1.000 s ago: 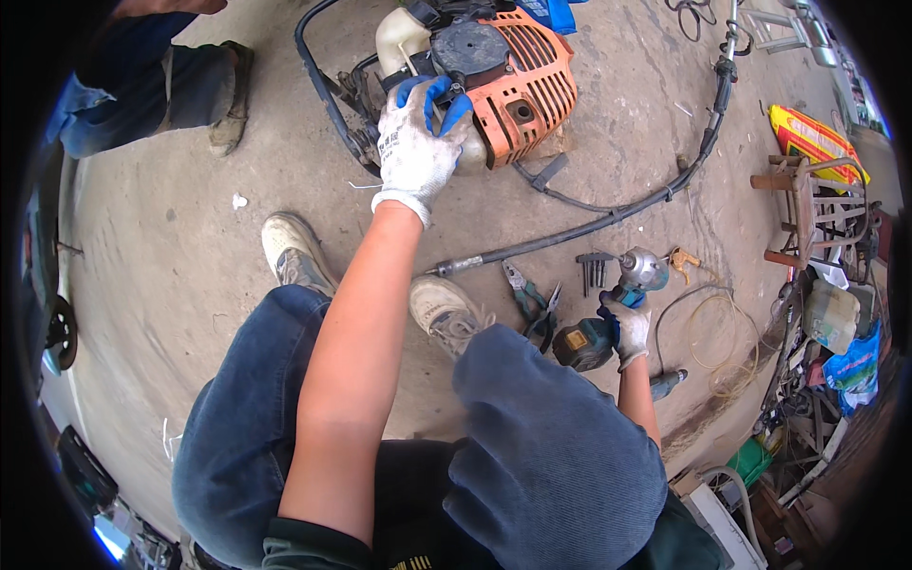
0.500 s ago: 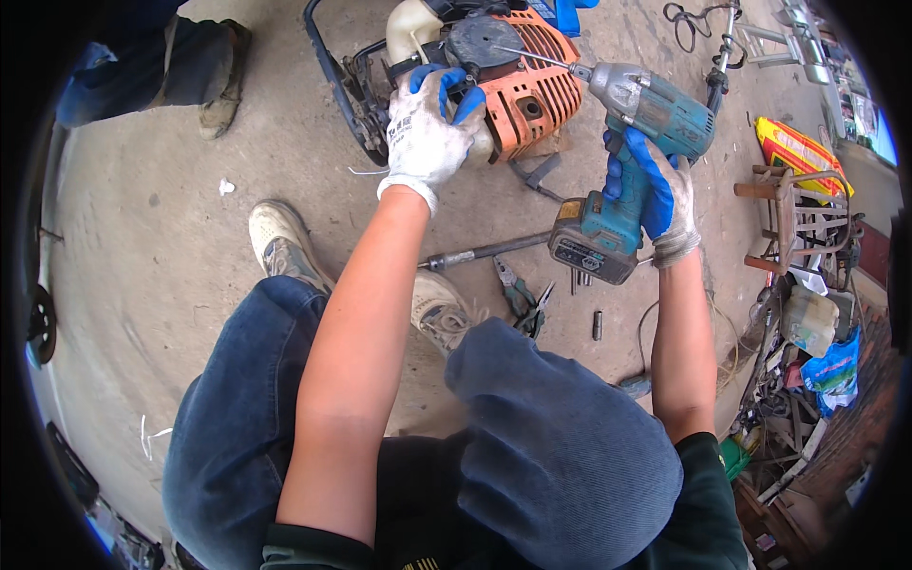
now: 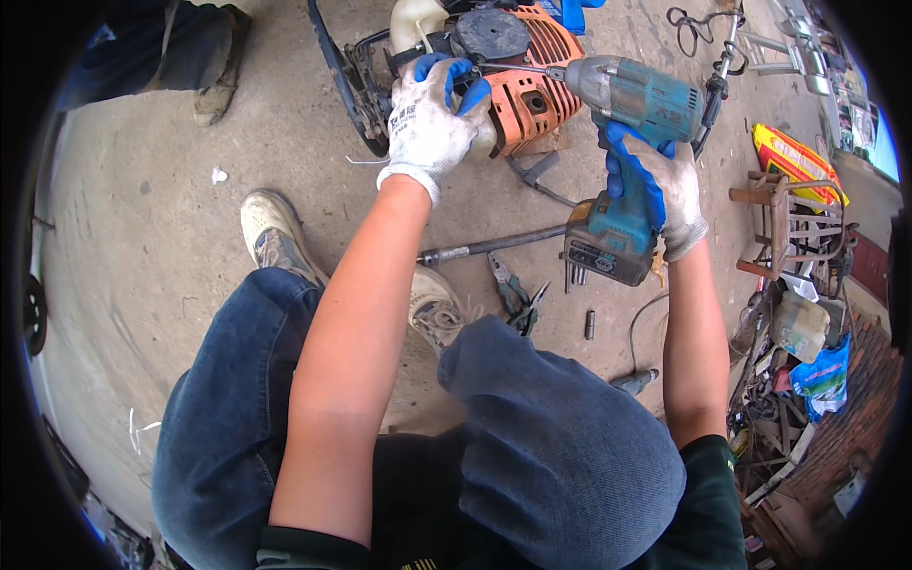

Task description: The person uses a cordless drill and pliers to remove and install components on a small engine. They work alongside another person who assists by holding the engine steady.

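My left hand (image 3: 427, 128), in a white glove with blue fingertips, grips the orange-covered engine (image 3: 532, 104) beside its cream plastic part (image 3: 416, 21). The teal cordless impact driver (image 3: 646, 100) is held in my gloved right hand (image 3: 655, 180). Its long, thin bit (image 3: 513, 68) points left across the engine's top toward my left fingers; the tip's exact contact is hard to tell. Below on the concrete lie pliers (image 3: 508, 290), a small socket (image 3: 590, 325) and a dark hose-like shaft (image 3: 503, 240).
Another person's leg and boot (image 3: 214, 85) are at upper left. On the right stand a worn wooden-and-metal seat (image 3: 779, 223), a red-and-yellow sack (image 3: 798, 157) and piled scrap with a blue bag (image 3: 822, 380). A cord and another tool (image 3: 635, 378) lie lower right.
My right hand has lifted the driver from low on the right up to the engine, bit pointing left, then shifted slightly farther. My left hand stays on the engine, moved slightly.
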A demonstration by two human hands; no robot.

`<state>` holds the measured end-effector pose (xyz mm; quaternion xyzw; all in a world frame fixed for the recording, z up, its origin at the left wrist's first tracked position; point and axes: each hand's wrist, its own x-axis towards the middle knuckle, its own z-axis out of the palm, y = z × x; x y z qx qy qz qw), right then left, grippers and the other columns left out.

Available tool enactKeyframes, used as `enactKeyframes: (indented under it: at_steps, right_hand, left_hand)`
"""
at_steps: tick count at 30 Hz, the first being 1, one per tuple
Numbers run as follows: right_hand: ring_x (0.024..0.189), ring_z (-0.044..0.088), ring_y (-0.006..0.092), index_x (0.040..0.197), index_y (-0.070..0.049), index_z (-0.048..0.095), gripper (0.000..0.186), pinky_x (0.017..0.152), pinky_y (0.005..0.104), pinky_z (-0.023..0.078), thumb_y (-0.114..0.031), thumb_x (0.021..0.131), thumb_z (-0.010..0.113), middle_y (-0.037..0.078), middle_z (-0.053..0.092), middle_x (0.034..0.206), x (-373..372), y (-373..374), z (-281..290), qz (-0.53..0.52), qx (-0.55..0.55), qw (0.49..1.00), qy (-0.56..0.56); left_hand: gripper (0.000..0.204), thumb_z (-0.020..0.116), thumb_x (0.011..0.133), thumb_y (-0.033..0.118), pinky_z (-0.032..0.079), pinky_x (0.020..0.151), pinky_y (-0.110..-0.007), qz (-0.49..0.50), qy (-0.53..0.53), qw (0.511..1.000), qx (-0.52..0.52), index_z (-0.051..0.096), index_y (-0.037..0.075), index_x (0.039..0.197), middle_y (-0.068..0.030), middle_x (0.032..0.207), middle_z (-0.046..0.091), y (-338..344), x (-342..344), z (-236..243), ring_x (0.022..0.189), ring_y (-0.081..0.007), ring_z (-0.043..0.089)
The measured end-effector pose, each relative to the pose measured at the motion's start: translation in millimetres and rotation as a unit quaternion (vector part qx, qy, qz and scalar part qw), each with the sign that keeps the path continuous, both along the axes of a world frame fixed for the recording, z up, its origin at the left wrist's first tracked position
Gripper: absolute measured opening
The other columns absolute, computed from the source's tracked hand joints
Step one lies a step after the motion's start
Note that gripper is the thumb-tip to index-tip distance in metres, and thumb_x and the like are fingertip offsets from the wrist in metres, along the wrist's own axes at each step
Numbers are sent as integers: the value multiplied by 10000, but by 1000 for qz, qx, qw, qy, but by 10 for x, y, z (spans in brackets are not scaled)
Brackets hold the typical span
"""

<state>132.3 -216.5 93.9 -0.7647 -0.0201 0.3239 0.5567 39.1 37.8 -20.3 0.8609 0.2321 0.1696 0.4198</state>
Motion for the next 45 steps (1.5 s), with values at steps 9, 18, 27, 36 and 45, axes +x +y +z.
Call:
enactKeyframes:
  at_steps: [9,18,27,36,45]
  right_hand:
    - [667,661,117,1098,17,705,281,541,258,535,-217,942,699,62,690,814,228,348,506,125,-165,969,-133]
    - [593,629,138,948,-44,752,257,529,299,511,-282,858,791,18,646,699,716,1893,1560,474,-396,766,-178]
    - [615,653,111,995,11,745,419,548,267,528,-397,900,740,39,675,726,1016,1887,1390,648,-358,633,-226]
    - [596,648,130,952,-11,760,329,536,289,522,-333,886,750,42,675,702,714,2015,1518,505,-426,731,-170]
    - [617,660,163,1157,-108,745,330,558,307,534,-90,828,753,41,686,723,1257,1787,1278,773,-171,431,-433]
  left_hand:
    - [462,776,827,404,448,1030,-491,10,-2,1000,-9,660,148,1193,-164,1268,580,-44,10,-37,1186,-410,547]
    - [572,804,774,390,450,1044,-514,-9,-8,999,-39,647,138,1263,-253,1355,512,-43,45,-7,1225,-456,507]
    - [530,789,820,391,438,1055,-480,3,18,1000,3,640,119,1250,-173,1301,563,-22,-9,22,1227,-396,530]
    - [576,789,798,398,443,1058,-527,-16,15,999,-29,631,137,1286,-250,1381,493,15,-15,-11,1243,-451,495]
    - [505,774,821,404,444,1036,-486,5,-7,1000,14,649,105,1208,-186,1272,570,-21,6,-47,1192,-409,541]
